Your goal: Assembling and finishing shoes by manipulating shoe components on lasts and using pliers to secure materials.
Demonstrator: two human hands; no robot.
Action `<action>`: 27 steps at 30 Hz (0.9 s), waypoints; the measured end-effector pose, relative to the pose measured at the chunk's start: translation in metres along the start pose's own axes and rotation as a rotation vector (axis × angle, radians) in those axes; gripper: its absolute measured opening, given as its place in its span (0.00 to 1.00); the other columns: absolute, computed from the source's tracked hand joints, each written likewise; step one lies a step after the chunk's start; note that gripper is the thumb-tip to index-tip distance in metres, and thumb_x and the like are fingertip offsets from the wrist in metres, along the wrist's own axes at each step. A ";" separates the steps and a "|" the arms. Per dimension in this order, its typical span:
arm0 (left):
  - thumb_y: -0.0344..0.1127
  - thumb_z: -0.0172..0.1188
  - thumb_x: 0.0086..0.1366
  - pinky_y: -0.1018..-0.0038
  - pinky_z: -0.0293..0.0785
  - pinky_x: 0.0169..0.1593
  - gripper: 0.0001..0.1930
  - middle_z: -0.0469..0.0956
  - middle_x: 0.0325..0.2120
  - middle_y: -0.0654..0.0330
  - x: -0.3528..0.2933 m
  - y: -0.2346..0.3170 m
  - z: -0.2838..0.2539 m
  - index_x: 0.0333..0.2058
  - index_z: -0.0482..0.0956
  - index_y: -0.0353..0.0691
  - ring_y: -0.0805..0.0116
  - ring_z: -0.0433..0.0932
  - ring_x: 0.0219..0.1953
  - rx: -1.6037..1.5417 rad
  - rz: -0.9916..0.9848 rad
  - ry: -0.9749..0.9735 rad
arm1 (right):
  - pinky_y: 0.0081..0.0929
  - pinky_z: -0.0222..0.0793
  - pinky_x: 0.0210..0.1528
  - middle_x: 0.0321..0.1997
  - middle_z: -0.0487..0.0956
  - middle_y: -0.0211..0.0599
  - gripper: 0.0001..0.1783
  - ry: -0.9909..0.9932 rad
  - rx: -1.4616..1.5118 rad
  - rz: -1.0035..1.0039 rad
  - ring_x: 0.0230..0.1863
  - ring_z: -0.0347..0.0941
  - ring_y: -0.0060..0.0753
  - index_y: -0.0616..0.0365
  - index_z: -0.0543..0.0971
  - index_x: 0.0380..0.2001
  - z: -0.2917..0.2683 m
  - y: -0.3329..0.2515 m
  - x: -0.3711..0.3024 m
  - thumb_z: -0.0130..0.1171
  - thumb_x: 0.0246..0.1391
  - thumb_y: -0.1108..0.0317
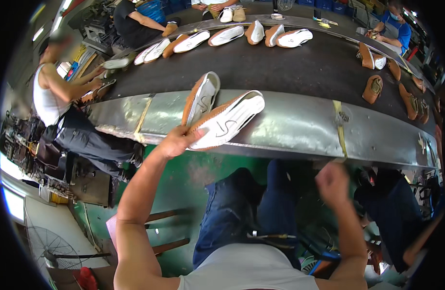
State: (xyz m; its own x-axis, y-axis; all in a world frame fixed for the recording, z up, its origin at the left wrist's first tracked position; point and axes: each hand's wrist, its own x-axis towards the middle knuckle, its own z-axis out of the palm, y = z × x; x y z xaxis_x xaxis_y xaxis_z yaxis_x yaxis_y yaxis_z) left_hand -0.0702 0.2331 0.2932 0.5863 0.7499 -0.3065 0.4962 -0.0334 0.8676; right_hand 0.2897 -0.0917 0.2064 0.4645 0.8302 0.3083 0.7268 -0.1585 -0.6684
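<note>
My left hand (176,141) grips a brown shoe (227,122) near one end, its thumb on the white underside. That underside is turned up toward me and bears a dark pen mark. Just behind it, a second brown shoe (201,99) with a marked white underside leans over the metal edge of the table; whether my fingers touch it is hidden. Off to the right, below the table's front edge, my right hand (332,183) is raised and blurred. Its fingers look curled in, and anything inside them is hidden.
The dark table (290,72) has a shiny metal border (290,121). A row of shoes (226,36) lies along its far side, with more shoes (373,89) at right. A person (63,96) handles shoes at left; others sit across. A stool (167,232) stands below my left arm.
</note>
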 end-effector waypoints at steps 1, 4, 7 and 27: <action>0.58 0.63 0.64 0.66 0.70 0.58 0.36 0.77 0.50 0.40 -0.011 0.001 0.002 0.55 0.76 0.28 0.57 0.76 0.54 0.280 0.046 -0.015 | 0.42 0.73 0.43 0.33 0.77 0.44 0.12 -0.239 -0.136 -0.261 0.38 0.75 0.50 0.57 0.78 0.33 0.016 -0.018 -0.044 0.68 0.49 0.63; 0.60 0.62 0.62 0.60 0.60 0.66 0.41 0.61 0.64 0.34 -0.006 -0.022 0.036 0.62 0.69 0.30 0.43 0.61 0.68 1.239 0.258 0.473 | 0.43 0.73 0.43 0.34 0.77 0.42 0.15 -0.547 -0.059 -0.204 0.39 0.76 0.48 0.55 0.79 0.34 0.062 -0.017 -0.175 0.68 0.49 0.57; 0.60 0.62 0.61 0.57 0.54 0.70 0.45 0.50 0.70 0.37 0.024 0.029 0.058 0.65 0.63 0.31 0.39 0.48 0.72 1.121 0.349 0.221 | 0.41 0.73 0.42 0.35 0.77 0.41 0.17 -0.688 -0.232 -0.179 0.39 0.76 0.45 0.55 0.79 0.37 0.059 -0.037 -0.207 0.66 0.50 0.56; 0.31 0.68 0.61 0.69 0.67 0.61 0.39 0.73 0.55 0.55 -0.062 -0.072 0.155 0.68 0.57 0.35 0.68 0.72 0.56 -0.644 0.421 -0.041 | 0.19 0.62 0.22 0.33 0.72 0.29 0.36 -0.868 1.251 0.961 0.24 0.68 0.22 0.55 0.68 0.50 0.033 -0.009 -0.193 0.77 0.38 0.69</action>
State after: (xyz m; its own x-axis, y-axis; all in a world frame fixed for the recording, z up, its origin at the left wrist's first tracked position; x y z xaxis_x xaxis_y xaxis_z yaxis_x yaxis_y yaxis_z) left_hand -0.0430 0.0866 0.1885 0.6727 0.7336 0.0964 -0.2372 0.0904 0.9672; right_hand 0.1763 -0.2329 0.1302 -0.2195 0.7802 -0.5857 -0.5731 -0.5890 -0.5698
